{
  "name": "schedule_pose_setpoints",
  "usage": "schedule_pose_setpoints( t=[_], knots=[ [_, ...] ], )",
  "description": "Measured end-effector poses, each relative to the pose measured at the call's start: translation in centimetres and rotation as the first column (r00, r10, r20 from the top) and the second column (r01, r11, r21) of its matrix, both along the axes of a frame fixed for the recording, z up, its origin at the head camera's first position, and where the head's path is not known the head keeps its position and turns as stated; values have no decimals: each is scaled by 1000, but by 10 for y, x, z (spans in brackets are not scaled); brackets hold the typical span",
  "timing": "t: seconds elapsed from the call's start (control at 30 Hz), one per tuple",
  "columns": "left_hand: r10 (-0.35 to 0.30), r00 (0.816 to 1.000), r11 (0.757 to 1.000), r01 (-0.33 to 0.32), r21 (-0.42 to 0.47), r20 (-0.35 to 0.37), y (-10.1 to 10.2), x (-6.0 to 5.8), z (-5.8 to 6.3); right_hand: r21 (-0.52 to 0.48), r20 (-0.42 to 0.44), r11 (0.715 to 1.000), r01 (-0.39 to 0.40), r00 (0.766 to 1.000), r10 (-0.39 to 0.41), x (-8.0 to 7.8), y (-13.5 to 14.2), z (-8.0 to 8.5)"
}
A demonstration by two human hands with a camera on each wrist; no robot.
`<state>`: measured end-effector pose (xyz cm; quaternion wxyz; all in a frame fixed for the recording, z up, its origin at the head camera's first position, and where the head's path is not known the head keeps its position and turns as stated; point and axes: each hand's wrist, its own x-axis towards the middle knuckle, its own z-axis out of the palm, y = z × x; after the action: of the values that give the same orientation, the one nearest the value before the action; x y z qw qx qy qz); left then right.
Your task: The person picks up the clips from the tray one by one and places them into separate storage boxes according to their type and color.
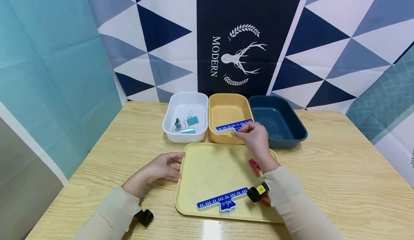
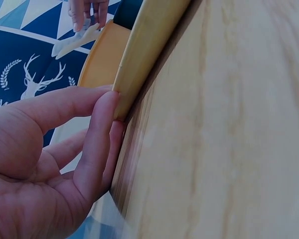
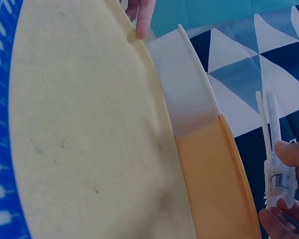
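My right hand pinches a blue-and-white piano-key sheet music clip above the front of the yellow bin. Its white side and spring show in the right wrist view, where the clip sits between thumb and fingers. My left hand touches the left rim of the pale yellow tray with its fingertips. The left wrist view shows those fingers against the tray's edge. A second piano-key clip lies on the tray near its front. A red clip lies by the right forearm.
A white bin with several teal binder clips stands left of the yellow bin. To the right is a dark blue bin. Another red piece is partly hidden by the right wrist camera. A patterned cloth hangs behind the table.
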<state>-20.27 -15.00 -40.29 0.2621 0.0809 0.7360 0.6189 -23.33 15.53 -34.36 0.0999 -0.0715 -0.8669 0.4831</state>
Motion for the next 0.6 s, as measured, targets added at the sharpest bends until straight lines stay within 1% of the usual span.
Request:
schedule_pose_setpoints(
  t=[0.2,0.4,0.6],
  knots=[
    [7,1000,1000,-7,0,7,1,-1,-2,6,-4,1000,18,1000,-18,-5,-2,0],
    [-1,1000,1000,1,5,-1,0,0,-1,11,-24,999,30,999,-30,-12,-2,-1],
    [0,1000,1000,0,4,0,0,1,0,-2,4,998,57,998,-57,-19,-2,-2]
  ],
)
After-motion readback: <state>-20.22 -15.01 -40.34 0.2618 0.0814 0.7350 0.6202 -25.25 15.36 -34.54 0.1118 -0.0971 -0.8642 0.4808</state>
